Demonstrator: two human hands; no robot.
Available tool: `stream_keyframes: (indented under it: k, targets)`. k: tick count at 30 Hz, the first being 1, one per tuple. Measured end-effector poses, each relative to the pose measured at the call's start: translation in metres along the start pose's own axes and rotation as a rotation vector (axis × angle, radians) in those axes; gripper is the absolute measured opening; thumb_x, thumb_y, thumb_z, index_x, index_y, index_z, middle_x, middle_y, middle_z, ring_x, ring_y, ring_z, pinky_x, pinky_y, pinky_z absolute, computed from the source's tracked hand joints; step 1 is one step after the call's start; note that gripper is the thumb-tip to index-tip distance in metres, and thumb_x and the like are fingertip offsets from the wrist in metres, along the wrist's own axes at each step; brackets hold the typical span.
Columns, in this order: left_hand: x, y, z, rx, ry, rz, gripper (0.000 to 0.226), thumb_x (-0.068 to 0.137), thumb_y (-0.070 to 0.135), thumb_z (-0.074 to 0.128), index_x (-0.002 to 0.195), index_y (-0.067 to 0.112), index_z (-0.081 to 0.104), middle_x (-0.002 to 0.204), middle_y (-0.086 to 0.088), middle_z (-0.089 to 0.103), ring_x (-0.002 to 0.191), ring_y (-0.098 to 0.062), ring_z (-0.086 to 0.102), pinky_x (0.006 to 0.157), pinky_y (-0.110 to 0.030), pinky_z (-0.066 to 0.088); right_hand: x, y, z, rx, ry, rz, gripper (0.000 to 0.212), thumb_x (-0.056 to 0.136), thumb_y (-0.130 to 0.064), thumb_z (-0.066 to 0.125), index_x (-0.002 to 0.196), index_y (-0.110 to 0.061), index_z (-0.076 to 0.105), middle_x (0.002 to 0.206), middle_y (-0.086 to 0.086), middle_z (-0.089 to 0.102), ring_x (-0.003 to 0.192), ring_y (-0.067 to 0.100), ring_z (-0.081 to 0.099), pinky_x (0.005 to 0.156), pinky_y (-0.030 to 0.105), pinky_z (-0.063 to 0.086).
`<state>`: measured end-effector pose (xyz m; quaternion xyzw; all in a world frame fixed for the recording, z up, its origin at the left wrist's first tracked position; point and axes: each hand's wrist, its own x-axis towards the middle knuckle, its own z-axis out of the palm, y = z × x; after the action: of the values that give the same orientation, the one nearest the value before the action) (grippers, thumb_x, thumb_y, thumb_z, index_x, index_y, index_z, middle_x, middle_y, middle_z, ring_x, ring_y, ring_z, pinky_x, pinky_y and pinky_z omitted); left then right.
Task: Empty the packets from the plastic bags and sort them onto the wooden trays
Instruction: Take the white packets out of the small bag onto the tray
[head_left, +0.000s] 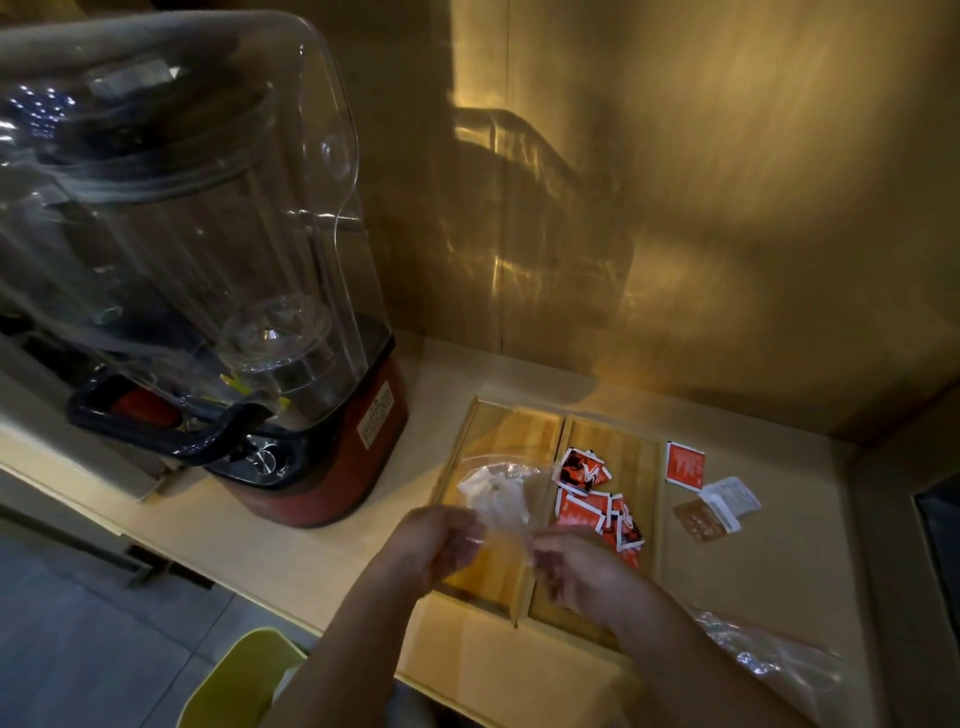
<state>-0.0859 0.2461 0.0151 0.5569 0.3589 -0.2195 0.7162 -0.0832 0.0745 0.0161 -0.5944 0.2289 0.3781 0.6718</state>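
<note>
Two hands work one clear plastic bag (506, 486) above the left wooden tray (506, 431): my left hand (434, 540) and right hand (574, 564) are each closed on the bag's near edge, and the white packets (488, 488) inside it hang over the tray's bare boards. Red packets (592, 501) lie heaped on the right wooden tray (623, 447), while one red packet (684, 465), a white one (730, 499) and a brown one (698, 519) sit on the table (753, 561) just beyond it. Likely fault: if I upend the bag too briskly, white packets may scatter onto the red heap or off the table edge. An empty bag (769, 654) lies crumpled near my right forearm, where a sweep of the arm could drag it off.
</note>
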Motion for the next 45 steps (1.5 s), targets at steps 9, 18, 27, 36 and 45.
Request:
stream_keyframes:
  k: [9, 18, 27, 36, 45]
  targets:
    - [-0.020, 0.051, 0.010, 0.058, 0.029, 0.273, 0.011, 0.088, 0.004, 0.051, 0.086, 0.008, 0.062, 0.049, 0.002, 0.065, 0.045, -0.008, 0.059, 0.044, -0.019, 0.050, -0.008, -0.048, 0.003, 0.177, -0.026, -0.179, 0.016, 0.082, -0.006, 0.057, 0.068, -0.012, 0.059, 0.043, -0.002, 0.051, 0.035, 0.008, 0.042, 0.037, 0.017, 0.033]
    - [-0.059, 0.079, 0.006, 0.073, -0.035, 0.458, 0.010, 0.087, 0.010, 0.056, 0.090, 0.008, 0.065, 0.068, -0.004, 0.069, 0.062, -0.015, 0.063, 0.061, -0.027, 0.052, -0.036, -0.067, 0.000, 0.069, -0.073, -0.398, 0.009, 0.082, -0.006, 0.057, 0.076, -0.007, 0.063, 0.050, 0.001, 0.051, 0.043, 0.011, 0.043, 0.045, 0.022, 0.033]
    - [-0.063, 0.049, 0.049, 0.366, -0.186, 0.582, 0.033, 0.073, -0.020, 0.056, 0.060, 0.010, 0.057, 0.068, -0.008, 0.059, 0.062, -0.012, 0.054, 0.051, -0.013, 0.047, -0.056, -0.043, -0.058, -0.037, 0.203, -0.632, 0.023, 0.072, 0.013, 0.063, 0.066, -0.009, 0.064, 0.054, -0.005, 0.063, 0.048, 0.004, 0.056, 0.049, 0.017, 0.042]
    - [-0.041, -0.034, 0.147, 0.424, -0.521, 0.425, 0.048, 0.070, -0.032, 0.047, 0.050, 0.012, 0.047, 0.048, 0.004, 0.054, 0.051, -0.011, 0.051, 0.049, -0.022, 0.047, -0.111, 0.043, -0.137, 0.122, 0.604, -0.556, 0.023, 0.075, 0.013, 0.061, 0.064, -0.008, 0.059, 0.046, -0.005, 0.061, 0.043, 0.006, 0.053, 0.046, 0.020, 0.040]
    - [-0.033, -0.141, 0.170, 0.836, -0.588, 0.158, 0.028, 0.069, -0.004, 0.062, 0.067, 0.021, 0.049, 0.062, -0.001, 0.053, 0.052, -0.011, 0.054, 0.050, -0.025, 0.048, -0.120, 0.141, -0.171, 0.103, 0.824, -0.243, 0.021, 0.084, 0.003, 0.056, 0.065, -0.007, 0.059, 0.062, 0.013, 0.057, 0.057, 0.021, 0.050, 0.052, 0.026, 0.039]
